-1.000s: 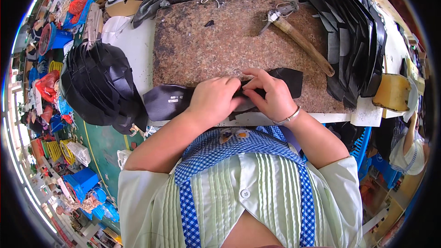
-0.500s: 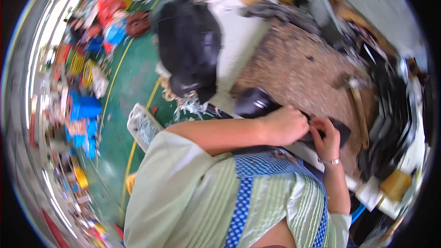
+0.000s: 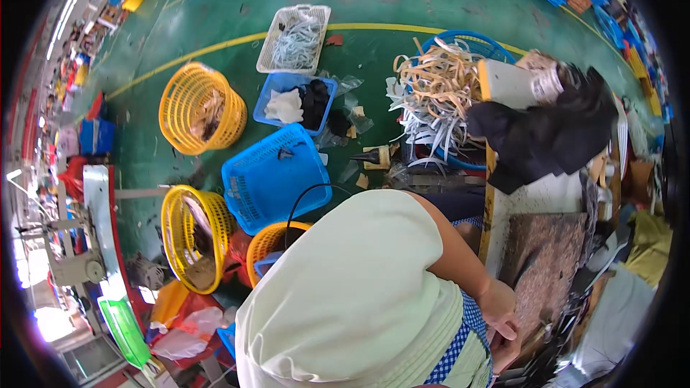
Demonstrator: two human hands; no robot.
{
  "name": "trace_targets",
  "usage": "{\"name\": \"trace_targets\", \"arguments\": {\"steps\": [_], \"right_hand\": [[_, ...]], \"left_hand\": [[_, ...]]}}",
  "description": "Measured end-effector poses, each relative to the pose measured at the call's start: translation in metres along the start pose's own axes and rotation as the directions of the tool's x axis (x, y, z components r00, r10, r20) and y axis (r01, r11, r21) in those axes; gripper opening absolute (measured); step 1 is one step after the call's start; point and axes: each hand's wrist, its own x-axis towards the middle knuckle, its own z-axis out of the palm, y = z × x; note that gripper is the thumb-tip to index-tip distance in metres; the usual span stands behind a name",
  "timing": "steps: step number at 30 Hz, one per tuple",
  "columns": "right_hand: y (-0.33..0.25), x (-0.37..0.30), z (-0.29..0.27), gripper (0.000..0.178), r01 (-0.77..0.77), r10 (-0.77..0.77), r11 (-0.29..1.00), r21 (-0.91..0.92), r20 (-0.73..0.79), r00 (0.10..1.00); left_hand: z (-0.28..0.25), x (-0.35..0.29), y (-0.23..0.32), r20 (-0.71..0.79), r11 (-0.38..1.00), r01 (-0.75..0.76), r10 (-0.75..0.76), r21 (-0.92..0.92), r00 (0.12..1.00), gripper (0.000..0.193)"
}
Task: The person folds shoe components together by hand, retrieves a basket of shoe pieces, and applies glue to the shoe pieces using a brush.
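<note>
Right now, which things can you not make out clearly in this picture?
All in the head view:
- Whether the left hand and right hand hold anything: the hands themselves hide it.
- Right forearm: hidden by clothing and the lower edge.
- Black heap: separate layers lost in blur.
- Orange basket contents: partly covered by the pale green sleeve.

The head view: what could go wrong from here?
The black pile seems to jut past the edge of the table, so it might slide off. The strips overhang the blue basket and could spill. The left hand and right hand sit low in the view; a slip there might go unnoticed.
</note>
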Motion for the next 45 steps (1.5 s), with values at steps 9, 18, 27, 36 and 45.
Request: {"name": "trace_targets", "arguments": {"steps": [9, 18, 27, 36, 45], "right_hand": [[-0.1, 0.054, -0.014, 0.029, 0.091, 0.126, 0.703, 0.705, -0.25, 0.96], [-0.198, 0.096, 0.074, 0.032, 0.05, -0.016, 0.496, 0.867, -0.049, 0.999], [-0.203, 0.278, 0.045, 0.075, 0.015, 0.375, 0.443, 0.897, -0.201, 0.905], [-0.172, 0.336, 0.116, 0.092, -0.026, 0.175, 0.335, 0.942, -0.035, 0.984], [-0.138, 0.277, 0.093, 0.085, -0.006, -0.066, -0.178, 0.984, -0.006, 0.998]], "left_hand": [[-0.096, -0.038, 0.011, -0.819, 0.906, 0.333, -0.391, -0.263, 0.419, 0.064], [-0.215, -0.078, 0.025, -0.653, 0.934, 0.314, -0.346, -0.171, 0.674, 0.048], [-0.28, -0.084, -0.131, -0.558, 0.502, 0.851, -0.756, -0.157, 0.343, 0.078], [-0.28, -0.108, -0.162, 0.361, -0.269, 0.298, -0.877, -0.916, 0.316, 0.064], [-0.201, -0.048, -0.17, 0.056, 0.267, 0.958, -0.96, -0.107, 0.274, 0.117]]}}
